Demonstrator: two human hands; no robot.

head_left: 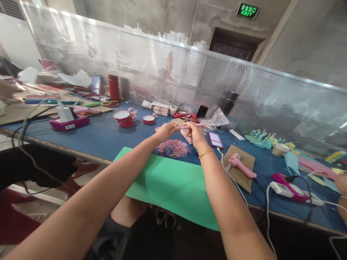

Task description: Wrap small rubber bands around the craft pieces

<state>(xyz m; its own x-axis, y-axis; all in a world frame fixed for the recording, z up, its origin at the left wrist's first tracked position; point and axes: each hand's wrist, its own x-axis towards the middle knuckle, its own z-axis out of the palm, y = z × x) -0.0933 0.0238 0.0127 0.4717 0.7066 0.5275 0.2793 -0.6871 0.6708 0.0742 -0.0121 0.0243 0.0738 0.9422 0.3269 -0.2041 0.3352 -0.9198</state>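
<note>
Over the blue table (pixel 103 139) my two hands are close together. My right hand (pixel 195 134) is closed around a slim pink stick (pixel 199 125), which points toward the left hand. My left hand (pixel 166 132) is pinched shut at the stick's left end; a thin pale strand shows by its fingertips, too small to name. Just below the hands lies a loose pile of colourful rubber bands (pixel 173 148). A green sheet (pixel 173 180) spreads over the table's front edge, beneath my forearms. More pink sticks (pixel 185 137) lie partly hidden behind the right hand.
Red-rimmed round pieces (pixel 124 119) are stacked to the left, near a red thermos (pixel 113 87). At right, a pink glue gun (pixel 240 165) rests on cardboard (pixel 248 153) beside a phone (pixel 216 139) and cables. Purple power strips (pixel 69 124) sit on both sides. Another person's arm shows far right.
</note>
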